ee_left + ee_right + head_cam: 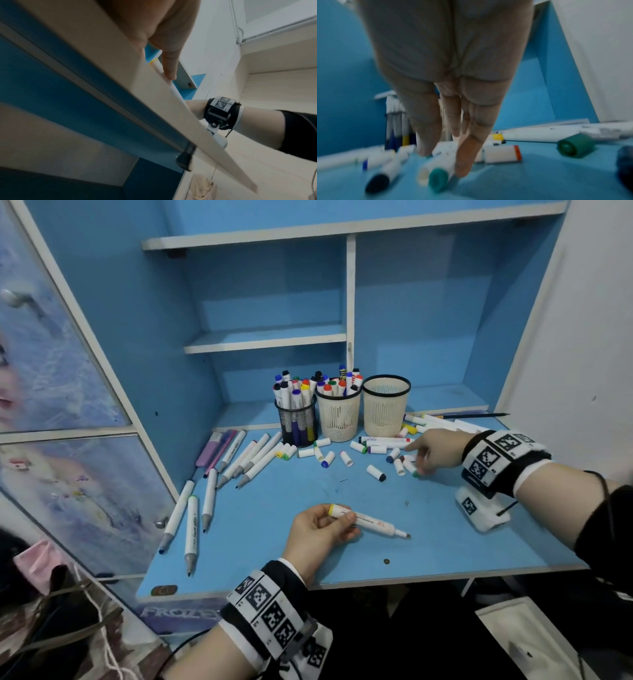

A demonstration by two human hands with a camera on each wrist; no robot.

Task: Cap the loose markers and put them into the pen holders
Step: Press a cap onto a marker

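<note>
While the left hand (317, 530) grips an uncapped marker (368, 520) by its yellow-banded rear end, fingers and thumb curled round the barrel and the bare nib pointing right above the blue desk (274, 529), the right hand (433, 451) reaches into the scatter of loose caps (376, 473) near the desk's right side. Its fingers (464, 155) extend downward, fairly straight, with the tips at a teal-ended cap (436, 177); nothing is yet pinched between them (the right wrist view is blurred, so actual contact is hard to confirm). The step in hand, by my reading, is choosing a cap for the held marker. Its yellow band suggests a yellow cap would be the true match, and one lies farther back by the empty cream holder (385, 405), so the next move calls for checking colour before pinching, then bringing the cap's open end onto the nib. More uncapped markers (255, 458) wait on the left, and two other holders (320, 412) are already well filled.
</note>
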